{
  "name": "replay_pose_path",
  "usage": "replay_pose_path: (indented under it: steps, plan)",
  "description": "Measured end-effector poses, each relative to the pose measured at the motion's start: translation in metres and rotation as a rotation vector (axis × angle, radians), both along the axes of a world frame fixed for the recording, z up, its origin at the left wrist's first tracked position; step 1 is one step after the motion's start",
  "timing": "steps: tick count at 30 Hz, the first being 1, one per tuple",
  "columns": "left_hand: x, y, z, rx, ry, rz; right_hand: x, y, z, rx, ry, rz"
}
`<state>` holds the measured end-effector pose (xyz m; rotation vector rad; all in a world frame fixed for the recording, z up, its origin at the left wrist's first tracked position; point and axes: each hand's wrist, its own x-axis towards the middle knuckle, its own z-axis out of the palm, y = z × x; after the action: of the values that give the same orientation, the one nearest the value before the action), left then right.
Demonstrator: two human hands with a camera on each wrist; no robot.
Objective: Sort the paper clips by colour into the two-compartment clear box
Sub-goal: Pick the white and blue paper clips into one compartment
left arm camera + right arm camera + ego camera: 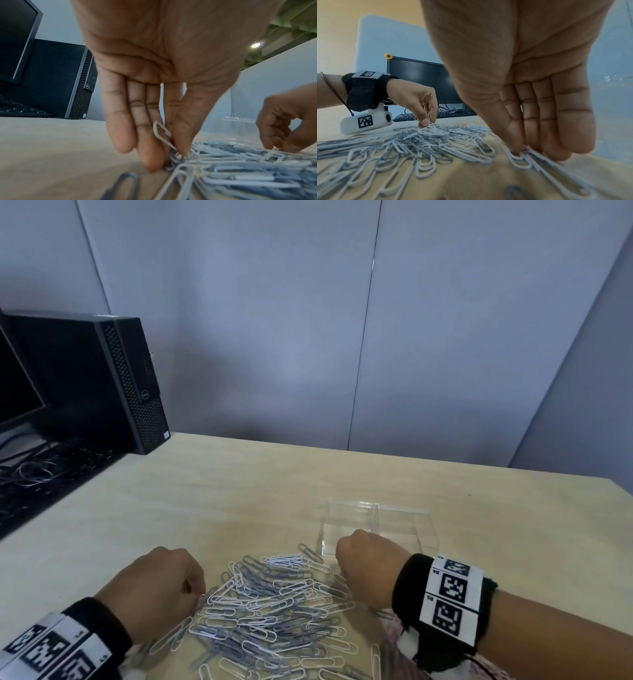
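Heap of white and grey paper clips point(270, 607) on near worktop point(205, 494), left hand point(161, 587) pinching one white clip point(163, 136) at heap's left edge, right hand point(368, 568) fingertips down on clips at right edge, grip unclear, clear box point(378, 525) just beyond.

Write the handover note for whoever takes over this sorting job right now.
Left hand: pinching a white paper clip at the left edge of the pile.
Right hand: fingertips down on white clips at the pile's right edge; whether one is gripped is unclear.
Pile of white and grey paper clips: mixed on the table, between the hands.
Clear box: beyond the right hand; both compartments look empty.
Done: nothing sorted yet.
Left: every clip, one colour per compartment.
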<state>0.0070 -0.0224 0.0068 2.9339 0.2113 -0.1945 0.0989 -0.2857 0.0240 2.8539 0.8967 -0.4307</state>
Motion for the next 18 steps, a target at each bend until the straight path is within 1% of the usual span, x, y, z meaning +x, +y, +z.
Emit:
replay_pose_path:
  steps: [3,7,11,15,18]
  plan:
    - [-0.002,-0.002,0.002,-0.027,-0.001,-0.001,0.002,-0.002,-0.002,0.006,0.053,-0.054]
    - [-0.007,-0.005,0.004,-0.036,-0.016,-0.011,0.000,-0.009,-0.004,0.068,0.130,-0.102]
    - [-0.012,-0.009,0.014,-0.030,-0.056,-0.032,-0.003,-0.014,-0.006,0.096,0.127,-0.104]
    - [-0.013,-0.021,0.033,-0.058,-0.076,-0.072,-0.003,-0.020,-0.009,0.155,0.110,-0.125]
    - [-0.003,-0.038,0.046,-0.091,-0.150,-0.110,0.000,-0.028,-0.006,0.245,0.099,-0.129]
